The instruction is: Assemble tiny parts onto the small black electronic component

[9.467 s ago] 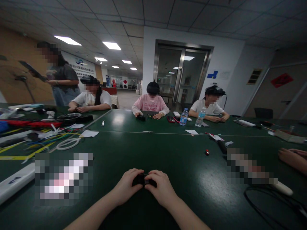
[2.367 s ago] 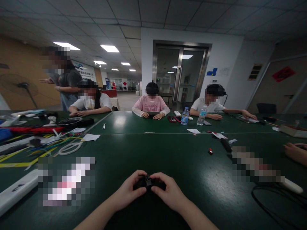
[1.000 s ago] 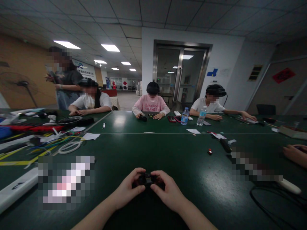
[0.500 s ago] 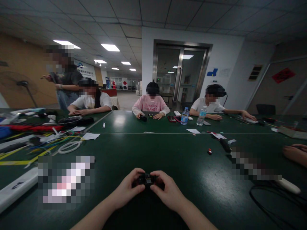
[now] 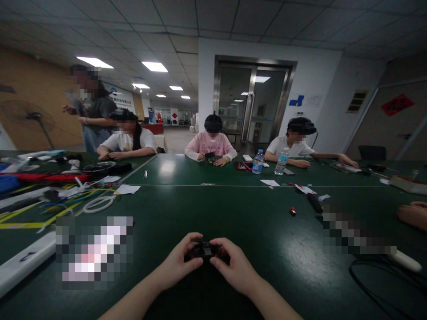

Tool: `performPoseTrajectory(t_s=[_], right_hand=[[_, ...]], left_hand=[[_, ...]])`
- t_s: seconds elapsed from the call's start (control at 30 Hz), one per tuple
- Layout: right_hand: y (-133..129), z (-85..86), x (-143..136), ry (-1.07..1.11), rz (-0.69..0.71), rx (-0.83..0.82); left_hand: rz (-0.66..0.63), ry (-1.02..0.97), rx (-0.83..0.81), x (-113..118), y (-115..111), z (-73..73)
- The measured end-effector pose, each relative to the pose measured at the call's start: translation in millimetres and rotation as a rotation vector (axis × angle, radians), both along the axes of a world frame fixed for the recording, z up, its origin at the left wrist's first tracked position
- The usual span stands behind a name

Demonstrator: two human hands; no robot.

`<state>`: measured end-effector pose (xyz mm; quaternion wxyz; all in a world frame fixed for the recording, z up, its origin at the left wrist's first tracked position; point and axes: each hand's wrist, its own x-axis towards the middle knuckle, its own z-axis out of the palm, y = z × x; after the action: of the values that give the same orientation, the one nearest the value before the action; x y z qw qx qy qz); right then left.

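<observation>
A small black object [image 5: 207, 251] with a greyish square patch sits between my two hands, low over the near part of the dark green table [image 5: 213, 209]. My left hand [image 5: 183, 258] grips its left end between thumb and fingers. On its right end, the thumb and bent fingers of my right hand [image 5: 230, 260] are closed. The object is too small and dark for me to tell its kind. My fingers hide both of its ends.
On the left lie a white bar [image 5: 26, 262], a blurred-out flat item [image 5: 100, 249] and a white cable coil [image 5: 98, 204]. A small red item [image 5: 292, 211], black cable [image 5: 373, 275] and water bottles [image 5: 282, 162] are to the right. Several people sit around the table.
My hands keep nearly the same hold on the black object. Across the table, the person in pink has lifted a dark item. The standing person's arm has shifted, and the view has moved slightly.
</observation>
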<state>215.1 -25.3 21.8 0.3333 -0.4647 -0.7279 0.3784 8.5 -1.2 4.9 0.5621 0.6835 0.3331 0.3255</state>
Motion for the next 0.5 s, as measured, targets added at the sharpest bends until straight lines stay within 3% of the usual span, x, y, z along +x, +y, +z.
performPoseTrajectory(t_s=[0.3,0.5], right_hand=[[-0.4,0.8,-1.1,-0.004,0.045,0.128],[-1.2,-2.3,-3.0,-0.033,0.03,0.063]], left_hand=[[0.003,0.033,0.05,2.1,0.3,0.5],[-0.037,0.038,0.083,2.0,-1.1,0.0]])
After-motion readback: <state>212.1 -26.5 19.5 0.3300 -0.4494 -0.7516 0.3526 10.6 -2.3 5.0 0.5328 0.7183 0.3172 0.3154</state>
